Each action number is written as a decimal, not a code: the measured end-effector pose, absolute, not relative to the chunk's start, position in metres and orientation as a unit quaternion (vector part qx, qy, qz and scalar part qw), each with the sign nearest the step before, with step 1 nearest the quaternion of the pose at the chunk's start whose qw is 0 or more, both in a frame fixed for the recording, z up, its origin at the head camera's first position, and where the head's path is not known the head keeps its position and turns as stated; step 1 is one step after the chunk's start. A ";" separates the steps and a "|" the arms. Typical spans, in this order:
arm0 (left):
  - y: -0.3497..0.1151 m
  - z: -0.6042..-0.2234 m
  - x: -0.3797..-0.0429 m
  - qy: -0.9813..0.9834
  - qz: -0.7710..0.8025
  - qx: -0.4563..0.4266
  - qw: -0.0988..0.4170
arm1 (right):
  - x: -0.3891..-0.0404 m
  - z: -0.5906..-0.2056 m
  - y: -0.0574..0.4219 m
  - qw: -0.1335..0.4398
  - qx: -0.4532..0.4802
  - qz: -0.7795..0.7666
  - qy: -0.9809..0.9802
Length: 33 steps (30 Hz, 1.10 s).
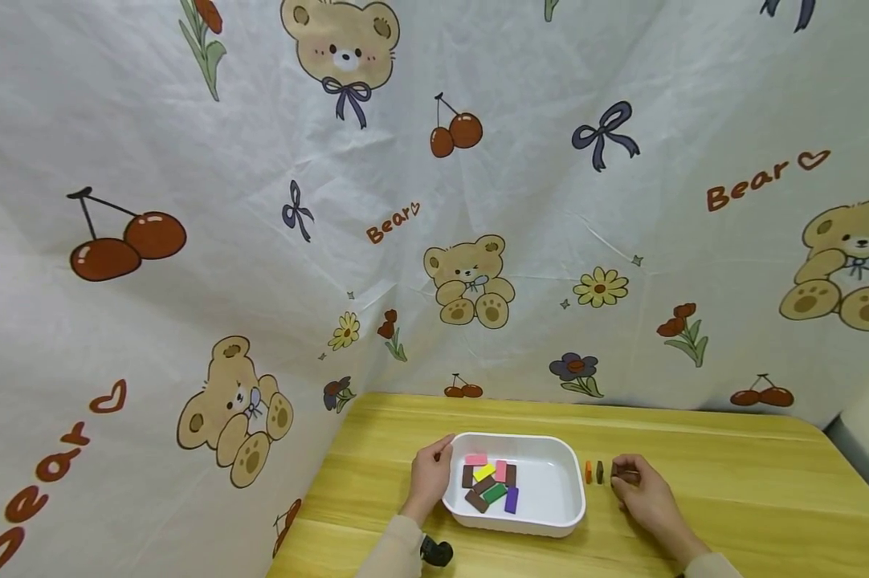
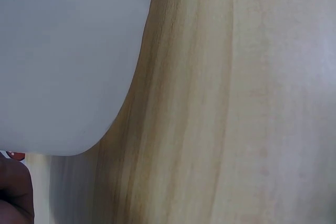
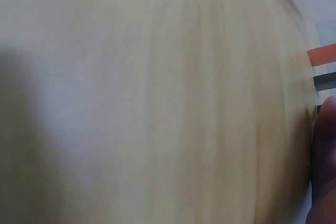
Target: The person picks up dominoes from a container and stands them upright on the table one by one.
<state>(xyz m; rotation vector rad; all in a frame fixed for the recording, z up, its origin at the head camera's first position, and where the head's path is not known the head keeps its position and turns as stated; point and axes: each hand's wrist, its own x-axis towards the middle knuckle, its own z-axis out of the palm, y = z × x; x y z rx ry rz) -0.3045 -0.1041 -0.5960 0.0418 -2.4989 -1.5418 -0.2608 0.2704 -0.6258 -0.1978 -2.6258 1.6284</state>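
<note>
A white rectangular tray (image 1: 550, 482) stands on the table, and several coloured domino-like blocks lie flat in its left part. My left hand (image 1: 430, 475) holds the tray's left rim; the left wrist view shows the tray's outer wall (image 2: 68, 66) and part of that hand (image 2: 14, 190). Right of the tray, an orange block (image 1: 589, 472) and a dark block (image 1: 600, 472) stand on edge, a small gap apart. Beside them my right hand (image 1: 644, 490) pinches another dark block (image 1: 614, 470), mostly covered by the fingers. The right wrist view shows the orange block (image 3: 323, 55) and dark block (image 3: 325, 81).
The wooden table (image 1: 760, 482) extends right of my right hand. A cloth printed with bears (image 1: 471, 281) hangs along the table's back and left sides. A black device (image 1: 436, 551) is on my left wrist.
</note>
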 end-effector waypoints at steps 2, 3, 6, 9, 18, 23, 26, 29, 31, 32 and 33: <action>-0.106 -0.603 -0.308 -0.847 -0.521 0.016 0.100 | -0.262 -0.627 0.270 0.027 -0.061 0.521 -0.851; -0.106 -0.609 -0.311 -0.849 -0.520 0.019 0.097 | -0.262 -0.627 0.270 0.029 -0.060 0.520 -0.851; -0.108 -0.614 -0.313 -0.846 -0.525 0.022 0.090 | -0.263 -0.629 0.269 0.036 -0.057 0.519 -0.852; -0.108 -0.614 -0.312 -0.844 -0.529 0.023 0.084 | -0.262 -0.630 0.269 0.043 -0.053 0.517 -0.853; -0.106 -0.609 -0.312 -0.846 -0.526 0.026 0.088 | -0.265 -0.631 0.271 0.033 -0.043 0.507 -0.860; -0.106 -0.609 -0.315 -0.845 -0.527 0.020 0.091 | -0.261 -0.627 0.273 0.020 -0.043 0.520 -0.853; -0.107 -0.609 -0.315 -0.845 -0.528 0.021 0.087 | -0.257 -0.625 0.273 0.011 -0.054 0.524 -0.850; -0.107 -0.609 -0.314 -0.846 -0.525 0.018 0.093 | -0.255 -0.624 0.272 0.010 -0.060 0.509 -0.859; -0.107 -0.609 -0.313 -0.848 -0.521 0.020 0.097 | -0.255 -0.623 0.270 0.013 -0.065 0.493 -0.867; -0.107 -0.609 -0.314 -0.848 -0.521 0.019 0.099 | -0.254 -0.623 0.270 0.019 -0.067 0.486 -0.871; -0.107 -0.610 -0.313 -0.847 -0.522 0.020 0.099 | -0.254 -0.623 0.269 0.025 -0.070 0.480 -0.874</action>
